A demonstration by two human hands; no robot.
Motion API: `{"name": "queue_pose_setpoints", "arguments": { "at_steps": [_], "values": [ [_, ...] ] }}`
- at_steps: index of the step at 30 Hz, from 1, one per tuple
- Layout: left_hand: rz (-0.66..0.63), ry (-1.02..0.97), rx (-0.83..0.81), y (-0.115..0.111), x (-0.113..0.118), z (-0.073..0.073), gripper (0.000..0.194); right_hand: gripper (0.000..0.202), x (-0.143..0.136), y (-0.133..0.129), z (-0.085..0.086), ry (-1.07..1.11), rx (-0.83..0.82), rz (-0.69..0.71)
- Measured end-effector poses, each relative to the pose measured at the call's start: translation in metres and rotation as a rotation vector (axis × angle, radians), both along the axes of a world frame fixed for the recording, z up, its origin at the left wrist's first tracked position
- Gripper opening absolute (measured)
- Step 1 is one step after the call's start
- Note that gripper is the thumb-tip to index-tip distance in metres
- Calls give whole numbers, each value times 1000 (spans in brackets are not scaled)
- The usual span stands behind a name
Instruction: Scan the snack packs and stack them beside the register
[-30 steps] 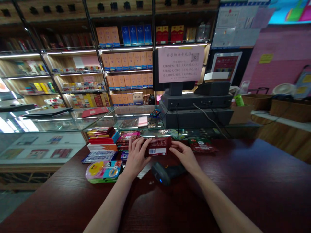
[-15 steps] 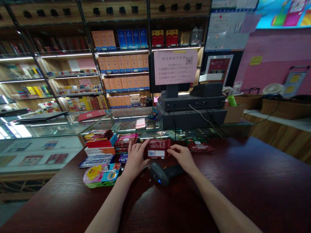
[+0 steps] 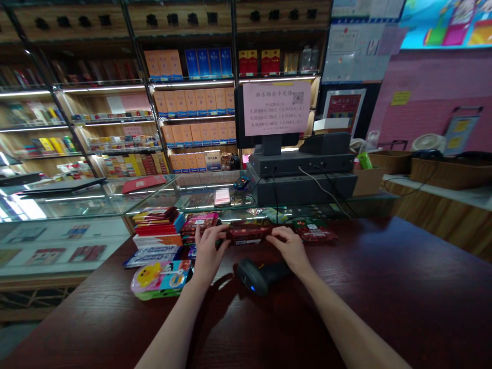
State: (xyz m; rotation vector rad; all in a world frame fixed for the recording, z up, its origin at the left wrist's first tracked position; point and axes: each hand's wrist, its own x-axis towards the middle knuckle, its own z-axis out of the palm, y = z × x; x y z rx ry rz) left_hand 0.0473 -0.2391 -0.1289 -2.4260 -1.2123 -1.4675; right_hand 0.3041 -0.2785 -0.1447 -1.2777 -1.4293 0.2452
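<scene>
A dark red snack packet (image 3: 248, 234) is held by its two ends between my hands, tilted so its barcode face shows only as a narrow strip. My left hand (image 3: 209, 251) pinches the left end, and my right hand (image 3: 289, 247) pinches the right end. Just below the packet, a black barcode scanner (image 3: 255, 277) with a blue light lies on the dark wooden counter (image 3: 369, 297). Beside my left hand are a colourful case with a yellow duck (image 3: 159, 278), blue-and-white wrapped bars (image 3: 154, 255) and pink-topped packets (image 3: 200, 221).
A pile of flat packs (image 3: 158, 225) stands at the left. Another dark red and green packet (image 3: 313, 230) lies right of my right hand. Behind are a glass display case (image 3: 192, 187), a till (image 3: 302, 171) with a pink notice (image 3: 275, 108), and shelves of boxes.
The packet has been tipped, so its barcode face, broad before, now shows as a thin strip. My left hand has shifted slightly with it; the scanner has stayed put.
</scene>
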Motion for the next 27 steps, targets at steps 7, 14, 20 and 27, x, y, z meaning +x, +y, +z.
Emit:
{"name": "queue_pose_setpoints", "arguments": {
  "at_steps": [7,14,20,27],
  "values": [
    [-46,43,215,-8,-2,9,11,24,3,-7,3,5,-100,71],
    [-76,84,291,-11,-6,15,14,25,11,-6,6,-77,-27,165],
    [-110,123,319,-16,0,23,15,32,25,-17,19,-334,-82,138],
    [-221,231,341,-20,28,50,19,77,62,-41,23,-515,-180,131]
  ]
}}
